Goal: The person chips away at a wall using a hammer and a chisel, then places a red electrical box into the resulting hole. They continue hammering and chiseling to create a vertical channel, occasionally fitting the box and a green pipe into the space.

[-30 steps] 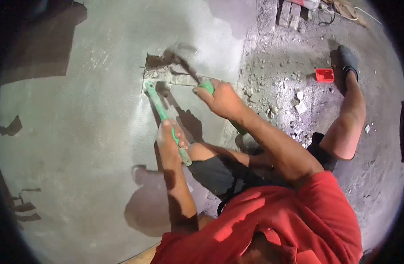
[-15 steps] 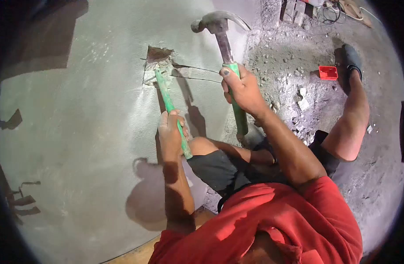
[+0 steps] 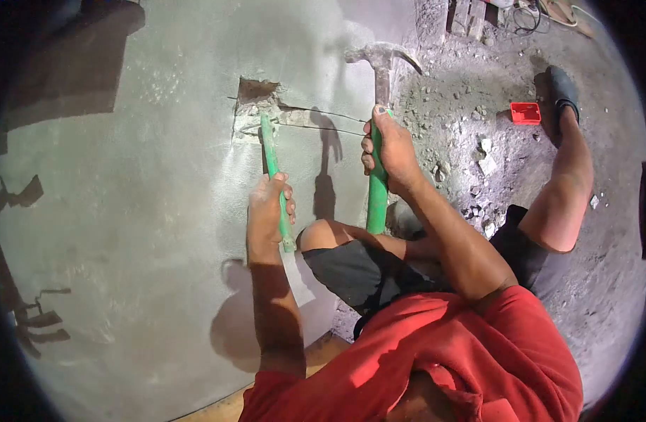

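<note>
Head camera shows one person crouched at a grey plaster wall (image 3: 126, 183). The left hand (image 3: 268, 209) is closed in a fist around the lower part of one green chisel (image 3: 269, 146), whose tip rests at the lower edge of the single broken hole (image 3: 255, 91) in the wall. The right hand (image 3: 389, 151) is wrapped tight around the handle of one hammer (image 3: 376, 200), with its steel head raised upright, clear of the chisel. Two thin cut lines (image 3: 316, 118) run right from the hole. One red box (image 3: 526, 113) lies on the rubble-strewn floor (image 3: 457, 91), well apart from the tools.
</note>
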Demonstrator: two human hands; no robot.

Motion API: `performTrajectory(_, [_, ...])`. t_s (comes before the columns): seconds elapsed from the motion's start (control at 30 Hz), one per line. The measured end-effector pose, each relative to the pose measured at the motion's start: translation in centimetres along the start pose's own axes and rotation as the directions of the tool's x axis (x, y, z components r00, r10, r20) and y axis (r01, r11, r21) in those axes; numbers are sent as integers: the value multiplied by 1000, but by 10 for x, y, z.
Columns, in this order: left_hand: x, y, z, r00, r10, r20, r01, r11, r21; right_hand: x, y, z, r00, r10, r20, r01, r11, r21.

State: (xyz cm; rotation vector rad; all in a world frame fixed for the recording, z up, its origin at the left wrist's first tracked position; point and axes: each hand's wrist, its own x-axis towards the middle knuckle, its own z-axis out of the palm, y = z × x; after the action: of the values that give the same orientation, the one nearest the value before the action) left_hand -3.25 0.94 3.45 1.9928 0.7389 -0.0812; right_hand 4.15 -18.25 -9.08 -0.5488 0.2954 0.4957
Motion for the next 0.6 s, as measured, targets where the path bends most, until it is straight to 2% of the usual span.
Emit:
performTrajectory(0.17, [5,-3,17,999,-3,-54,0,999,-50,6,22,-2,996,39,-76,-34,997,64])
performTrajectory(0.23, [7,1,23,996,-25,-84,23,999,-32,7,44,16,990,67,-122,-54,992,112])
performTrajectory(0.27, [8,3,24,996,-23,-86,20,999,-36,5,56,29,993,26,-118,-18,997,69])
performTrajectory(0.3, [7,5,25,996,-25,-87,22,999,-42,4,67,41,993,75,-87,-75,997,2])
performTrajectory(0.33, [6,6,26,996,-27,-88,23,999,-47,4,70,45,980,190,54,-187,981,-57])
performTrajectory(0.37, [2,10,26,996,-23,-88,19,999,-45,5,71,45,952,255,171,-191,928,-320])
performTrajectory(0.4, [-1,16,27,994,-38,-100,31,997,-66,8,68,47,905,334,262,-141,818,-558])
performTrajectory(0.43, [0,20,29,993,-52,-109,43,995,-91,7,67,47,911,321,260,-130,820,-557])
performTrajectory(0.5, [-2,18,27,994,-32,-101,23,995,-95,-7,72,47,981,128,148,-63,922,-382])
performTrajectory(0.53, [0,18,27,996,-5,-92,-3,996,-89,-7,68,45,980,128,156,-57,918,-392])
performTrajectory(0.6, [0,14,27,994,-26,-103,21,999,-43,-10,57,37,989,145,-15,-146,989,-14])
